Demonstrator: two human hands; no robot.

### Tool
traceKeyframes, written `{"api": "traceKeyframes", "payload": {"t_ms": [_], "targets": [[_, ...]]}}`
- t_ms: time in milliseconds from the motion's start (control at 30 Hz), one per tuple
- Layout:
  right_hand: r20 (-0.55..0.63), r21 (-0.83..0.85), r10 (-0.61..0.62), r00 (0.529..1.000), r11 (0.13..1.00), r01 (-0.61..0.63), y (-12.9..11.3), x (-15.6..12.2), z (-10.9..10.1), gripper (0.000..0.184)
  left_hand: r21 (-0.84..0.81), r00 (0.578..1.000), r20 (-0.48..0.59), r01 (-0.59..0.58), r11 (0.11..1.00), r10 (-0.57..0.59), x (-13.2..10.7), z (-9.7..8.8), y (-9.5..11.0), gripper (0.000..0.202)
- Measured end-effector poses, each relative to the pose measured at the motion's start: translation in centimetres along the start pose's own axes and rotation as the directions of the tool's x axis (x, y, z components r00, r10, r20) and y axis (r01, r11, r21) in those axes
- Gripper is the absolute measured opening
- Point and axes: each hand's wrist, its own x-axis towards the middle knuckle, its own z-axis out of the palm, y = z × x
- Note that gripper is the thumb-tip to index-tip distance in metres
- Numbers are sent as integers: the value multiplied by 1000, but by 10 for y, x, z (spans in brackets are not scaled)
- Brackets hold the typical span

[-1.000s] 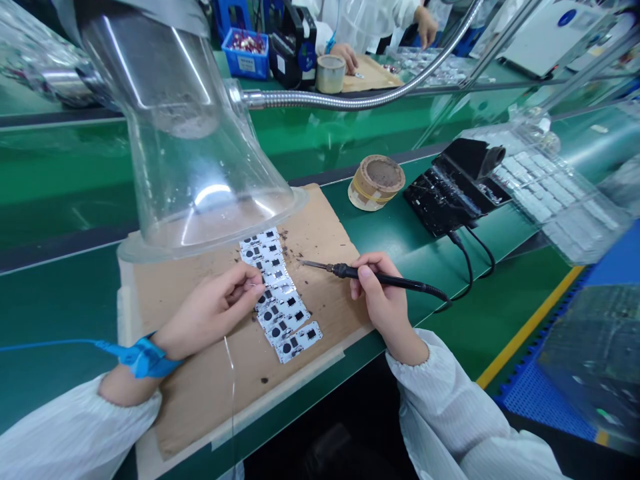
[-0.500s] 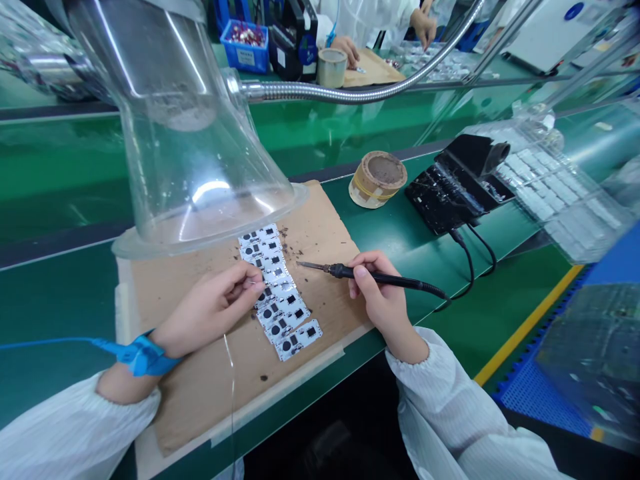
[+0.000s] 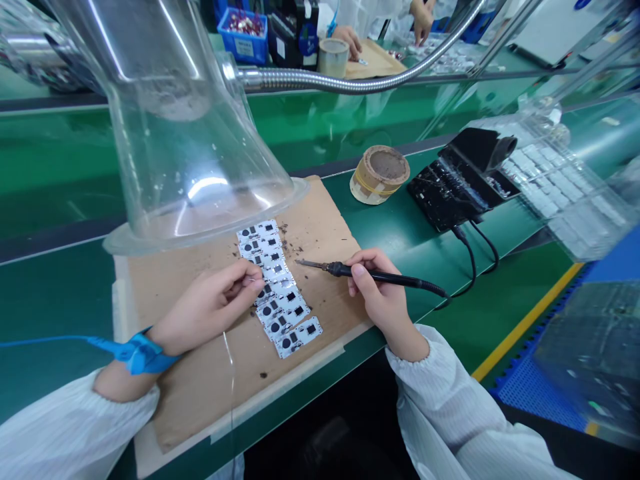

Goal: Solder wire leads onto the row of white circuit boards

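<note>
My right hand (image 3: 380, 290) is closed round the handle of a black soldering iron (image 3: 345, 269). The iron's tip points left and hangs just right of a row of several white circuit boards (image 3: 291, 303). My left hand (image 3: 220, 297), with a blue wrist strap (image 3: 143, 352) on it, is at the left side of that row. Its thumb and forefinger pinch a thin solder wire (image 3: 231, 363), which trails down past the front edge of the bench. The boards lie on a brown cardboard sheet (image 3: 200, 393), scattered with dark specks.
A clear fume hood (image 3: 200, 167) hangs over the cardboard's far left part. Behind to the right stand a round tub (image 3: 380, 175) and a black iron stand (image 3: 450, 187) with cables. Beyond the bench divider a co-worker's hands (image 3: 347, 40) are near a blue bin (image 3: 244, 37).
The view has shifted slightly. My hands, the iron and the boards keep nearly the same places. A co-worker's raised hand at the back has moved a little.
</note>
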Motion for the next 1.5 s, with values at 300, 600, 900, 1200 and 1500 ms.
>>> {"api": "traceKeyframes", "payload": {"t_ms": [300,600,900,1200,1500], "targets": [[15,-18,8,1000,1000,-8,-2,0,0,24,9,1000,7,4,1000,-4,-1,-1,-1,29],[29,-4,-2,1000,1000,2,-2,0,0,21,13,1000,6,9,1000,-9,-1,-1,2,29],[22,-26,22,1000,999,-21,-2,0,1,26,22,1000,3,1,1000,-1,1,-2,4,28],[22,-32,24,999,999,-24,-2,1,1,27,34,1000,4,7,999,-7,-1,-2,3,27],[22,-25,21,1000,999,-21,-3,1,1,25,27,1000,4,11,1000,-11,0,-3,5,26]]}}
